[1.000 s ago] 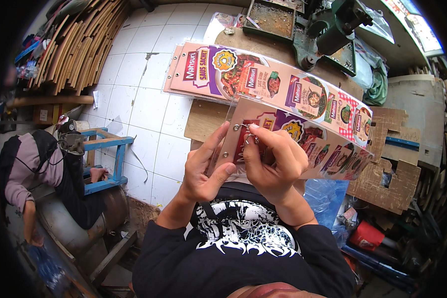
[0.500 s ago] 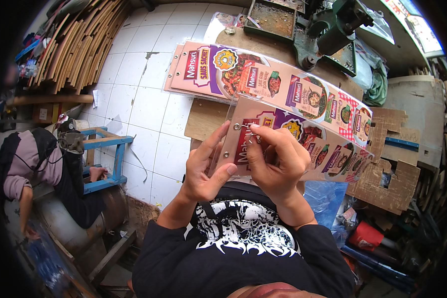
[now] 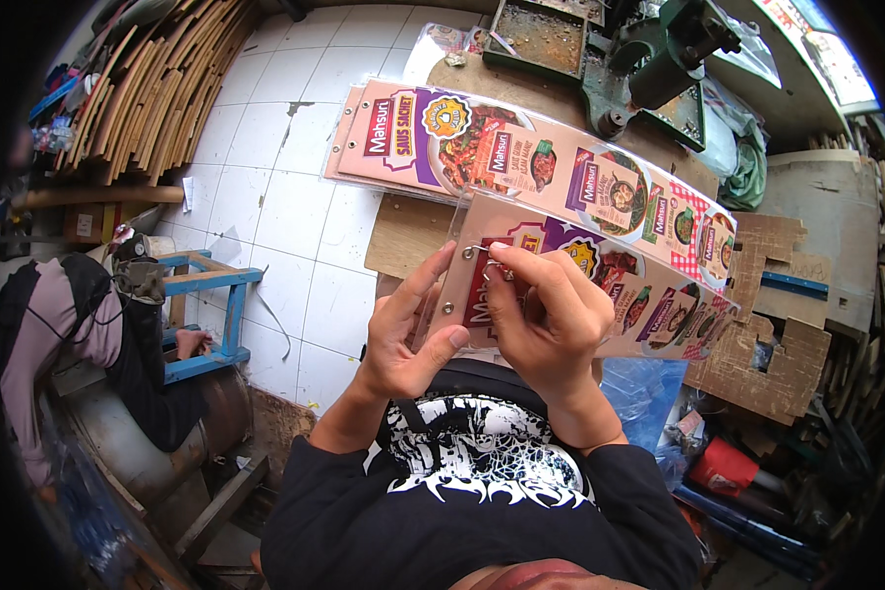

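Observation:
My left hand (image 3: 400, 329) is closed on the left end of a long printed strip (image 3: 610, 265), pink and purple with food pictures, under a clear cover. Thumb and fingers lie on opposite sides of that end. It has two metal eyelets, an upper eyelet (image 3: 468, 253) and a lower eyelet (image 3: 447, 308). Over the strip, my right hand (image 3: 558, 317) pinches a thin bent metal wire (image 3: 489, 248), perhaps a ring or hook. One wire end reaches the upper eyelet; whether it passes through is too small to tell. Beyond lies a stack of similar strips (image 3: 423, 138).
A green metal press (image 3: 649, 69) with grimy trays stands on the table at the back right. Cut brown boards (image 3: 787, 334) lie to the right. At left are a blue stool frame (image 3: 228, 315), piled wooden slats (image 3: 157, 88) and a seated person (image 3: 79, 334).
My right fingertips have shifted slightly with the wire at the upper eyelet. My left hand and the strip stay nearly still. At left, the other person's arm has moved downward.

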Demonstrator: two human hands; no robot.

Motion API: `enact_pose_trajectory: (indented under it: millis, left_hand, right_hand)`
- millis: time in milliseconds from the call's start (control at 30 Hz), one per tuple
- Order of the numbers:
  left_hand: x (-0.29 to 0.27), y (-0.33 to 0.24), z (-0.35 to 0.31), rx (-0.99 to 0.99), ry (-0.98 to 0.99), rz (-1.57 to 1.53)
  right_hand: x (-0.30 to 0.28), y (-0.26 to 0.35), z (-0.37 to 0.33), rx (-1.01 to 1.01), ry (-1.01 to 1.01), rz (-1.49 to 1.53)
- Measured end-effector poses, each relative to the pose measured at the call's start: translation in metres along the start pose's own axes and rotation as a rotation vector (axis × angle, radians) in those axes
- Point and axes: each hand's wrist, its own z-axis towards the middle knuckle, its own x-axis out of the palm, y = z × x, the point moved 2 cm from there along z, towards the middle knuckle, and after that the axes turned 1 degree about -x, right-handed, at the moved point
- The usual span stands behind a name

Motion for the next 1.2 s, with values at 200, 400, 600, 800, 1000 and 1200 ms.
enact_pose_trajectory:
  millis: [200,400,600,800,1000,1200]
  left_hand:
    - [0.001,-0.002,0.002,-0.003,-0.004,-0.015]
    - [0.002,-0.003,0.002,-0.006,-0.002,-0.027]
    - [0.003,-0.003,0.003,-0.008,-0.006,-0.043]
    - [0.003,-0.003,0.004,-0.022,0.014,-0.048]
    - [0.003,-0.002,0.002,-0.057,0.013,-0.002]
    - [0.004,0.001,0.002,-0.032,0.023,-0.008]
  right_hand:
    - [-0.008,-0.003,0.005,-0.019,0.086,0.042]
    - [-0.013,-0.008,0.004,-0.052,0.104,0.012]
    - [-0.013,-0.007,0.004,-0.101,0.009,0.056]
    - [-0.01,-0.004,0.002,-0.014,0.003,0.072]
    - [-0.01,-0.002,0.003,0.0,0.024,0.019]
    - [-0.009,-0.008,-0.001,0.046,0.012,0.062]
